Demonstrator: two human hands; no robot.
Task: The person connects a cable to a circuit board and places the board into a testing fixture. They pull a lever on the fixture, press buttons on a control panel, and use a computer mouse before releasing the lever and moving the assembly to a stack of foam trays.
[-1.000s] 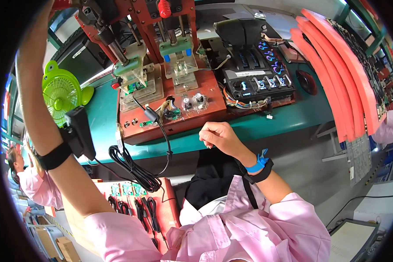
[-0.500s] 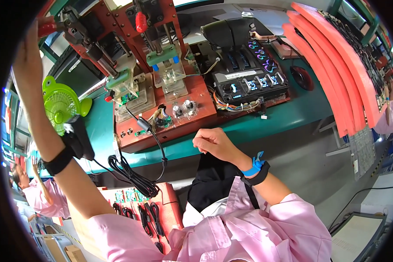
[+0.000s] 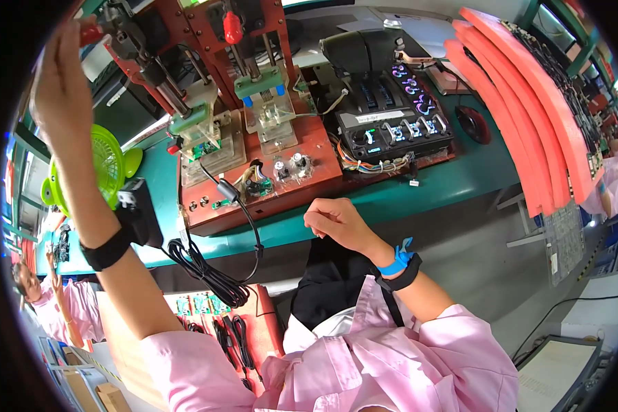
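Note:
My left hand (image 3: pixel 63 96) is raised at the far left, its fingers closed round the red handle (image 3: pixel 90 31) of a toggle clamp (image 3: pixel 134 51). That clamp's green plate (image 3: pixel 189 118) sits over a clear fixture with a green circuit board (image 3: pixel 204 147) in it. A black cable with a thick ferrite bead (image 3: pixel 228 191) runs from the board to a coiled bundle (image 3: pixel 216 281) hanging at the table edge. My right hand (image 3: pixel 340 223) rests loosely curled in front of the red test box (image 3: pixel 281 196), with nothing visible in it.
A second red-handled clamp (image 3: pixel 233 27) stands beside the first. Right of it sits a black control panel (image 3: pixel 395 134) with lit knobs, then a mouse (image 3: pixel 474 123) and stacked red foam sheets (image 3: pixel 529 117). A green fan (image 3: pixel 103 165) is left; cables and boards lie on a red tray (image 3: pixel 264 309).
My left hand has shifted slightly right in view along with the clamp handle, and more of its back shows. My right hand stays almost where it was.

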